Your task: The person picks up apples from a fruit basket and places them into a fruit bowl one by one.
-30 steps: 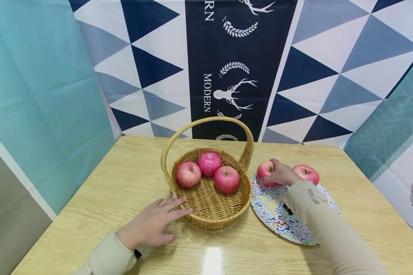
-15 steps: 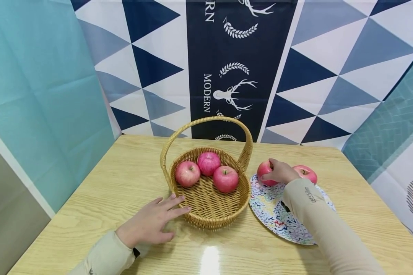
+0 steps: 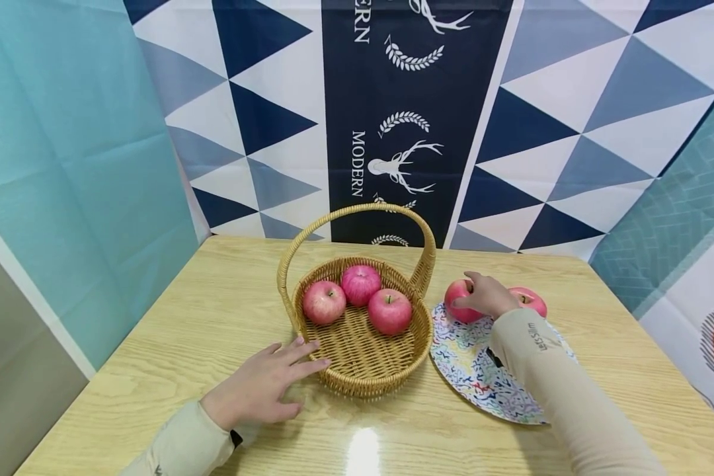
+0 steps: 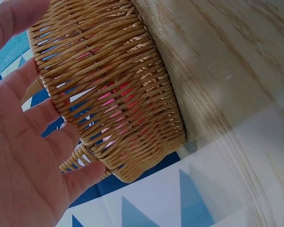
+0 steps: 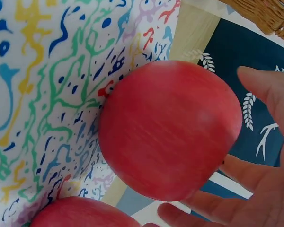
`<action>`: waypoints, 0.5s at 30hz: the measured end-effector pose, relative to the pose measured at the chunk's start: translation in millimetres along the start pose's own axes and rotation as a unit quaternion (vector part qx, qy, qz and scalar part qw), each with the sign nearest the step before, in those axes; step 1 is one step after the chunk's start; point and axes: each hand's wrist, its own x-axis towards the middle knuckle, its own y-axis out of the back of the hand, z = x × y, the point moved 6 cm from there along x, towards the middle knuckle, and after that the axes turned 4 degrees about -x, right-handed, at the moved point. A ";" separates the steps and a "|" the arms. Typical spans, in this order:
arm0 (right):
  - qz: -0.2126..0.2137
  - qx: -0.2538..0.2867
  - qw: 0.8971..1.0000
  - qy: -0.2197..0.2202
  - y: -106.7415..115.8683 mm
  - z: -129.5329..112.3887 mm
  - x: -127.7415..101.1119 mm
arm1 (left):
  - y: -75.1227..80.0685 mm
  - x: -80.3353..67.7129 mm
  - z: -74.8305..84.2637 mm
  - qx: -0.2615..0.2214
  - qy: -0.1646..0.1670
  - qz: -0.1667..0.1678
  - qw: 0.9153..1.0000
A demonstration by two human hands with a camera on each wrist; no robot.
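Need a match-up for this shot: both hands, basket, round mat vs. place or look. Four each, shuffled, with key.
Column one
1. Left hand
2. Right hand
3. Basket
4. Round mat

Column two
A. White with multicoloured squiggles
B. At the basket's near-left side
C. Woven, three apples inside
D. Around an apple outside the basket

Pairs: 1-B, 2-D, 3-C, 4-A

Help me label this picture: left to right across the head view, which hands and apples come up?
Left hand, left apple in the basket, rear apple there, right apple there, apple just right of the basket, right hand, rightmost apple.
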 end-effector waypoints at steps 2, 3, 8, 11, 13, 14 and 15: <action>0.010 -0.001 1.000 0.007 2.7 -3.0 -1.8 | -0.2 0.0 -0.3 0.002 -0.002 0.001 1.000; 0.017 -0.001 1.000 0.013 4.2 -5.2 -3.0 | 0.0 0.1 -0.3 0.004 -0.003 0.001 1.000; 0.088 -0.008 0.993 0.073 13.6 -23.5 -14.2 | 0.6 0.2 -0.4 0.006 -0.004 -0.001 1.000; 0.132 -0.007 0.986 0.097 19.1 -33.5 -22.5 | 0.5 0.3 0.0 0.002 -0.005 0.000 1.000; 0.150 -0.009 0.983 0.107 21.5 -38.7 -27.4 | 0.3 0.5 0.3 0.001 -0.005 0.000 1.000; 0.155 -0.009 0.982 0.111 22.2 -40.6 -29.4 | 0.4 0.4 0.5 0.000 -0.005 0.001 1.000; 0.156 -0.006 0.981 0.114 22.3 -42.0 -31.0 | 0.4 0.4 0.7 0.000 -0.005 0.001 1.000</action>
